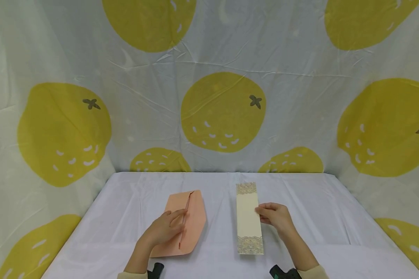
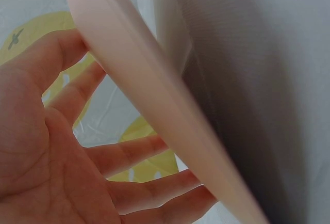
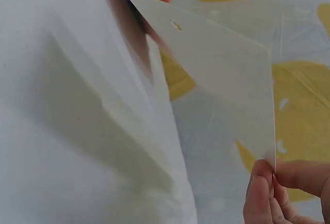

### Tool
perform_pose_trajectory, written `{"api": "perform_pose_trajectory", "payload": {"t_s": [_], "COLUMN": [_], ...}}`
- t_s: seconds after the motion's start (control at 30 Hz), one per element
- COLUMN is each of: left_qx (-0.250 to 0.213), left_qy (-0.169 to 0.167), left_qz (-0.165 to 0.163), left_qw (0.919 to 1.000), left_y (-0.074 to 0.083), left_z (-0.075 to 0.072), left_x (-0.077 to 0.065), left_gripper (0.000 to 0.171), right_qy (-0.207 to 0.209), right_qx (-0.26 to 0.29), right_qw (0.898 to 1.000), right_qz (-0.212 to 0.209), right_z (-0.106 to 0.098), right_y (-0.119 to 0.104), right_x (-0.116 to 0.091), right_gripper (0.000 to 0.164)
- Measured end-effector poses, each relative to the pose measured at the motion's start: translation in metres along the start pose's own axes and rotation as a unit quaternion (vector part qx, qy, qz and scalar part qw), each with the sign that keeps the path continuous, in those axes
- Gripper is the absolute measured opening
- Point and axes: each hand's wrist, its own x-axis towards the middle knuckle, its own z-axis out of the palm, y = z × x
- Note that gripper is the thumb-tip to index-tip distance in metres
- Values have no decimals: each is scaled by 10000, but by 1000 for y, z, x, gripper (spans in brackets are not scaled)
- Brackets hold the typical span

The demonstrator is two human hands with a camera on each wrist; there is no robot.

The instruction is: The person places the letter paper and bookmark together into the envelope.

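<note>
In the head view, a salmon-pink envelope point(image 1: 195, 221) lies at a slant left of the middle, its pointed flap edge toward the right. My left hand point(image 1: 165, 228) rests on it, fingers spread and mostly straight, fingertips on its face beside the slit. The left wrist view shows the envelope point(image 2: 149, 90) nearly edge-on against the fingertips. My right hand point(image 1: 276, 217) pinches the right long edge of a narrow cream card point(image 1: 248, 215) with lace-patterned ends. Seen from the right wrist, the card point(image 3: 221, 64) is raised off the cloth, its back plain with a small hole near one end.
A white cloth point(image 1: 216, 263) covers the table. Behind and at both sides hangs a pale curtain point(image 1: 293, 116) with large yellow fruit prints. Dark wrist-worn devices point(image 1: 283, 272) show at the bottom edge.
</note>
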Motion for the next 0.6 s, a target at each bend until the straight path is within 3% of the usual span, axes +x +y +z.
{"api": "perform_pose_trajectory", "payload": {"t_s": [0.6], "left_qx": [-10], "left_qy": [-56], "left_qz": [-62], "left_qw": [10000], "left_y": [-1], "left_z": [0], "left_x": [1], "left_gripper": [49], "right_qy": [-91], "right_qx": [533], "right_qw": [9985], "right_qz": [-68], "right_z": [32], "right_y": [-23], "right_x": [-9], "right_gripper": [21]}}
